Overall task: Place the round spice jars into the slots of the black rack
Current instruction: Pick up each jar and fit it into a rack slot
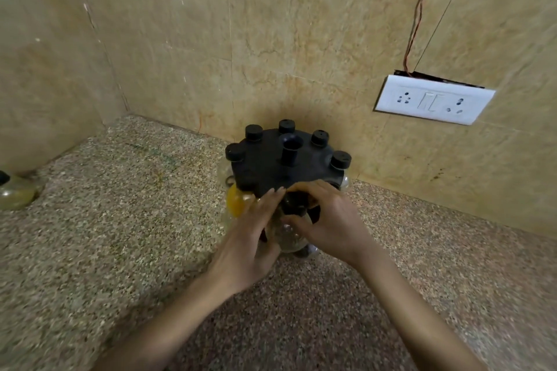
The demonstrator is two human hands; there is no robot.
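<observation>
Left hand [251, 238] and right hand [328, 224] together grip a clear spice jar [287, 236] at the black rack [265, 166] just beyond them.

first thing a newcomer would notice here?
Both hands, left hand and right hand, meet around a clear round jar at the near edge of the black rack, which stands on the speckled counter by the wall. Next, the white switch plate at upper right, with a loose wire above it.
</observation>
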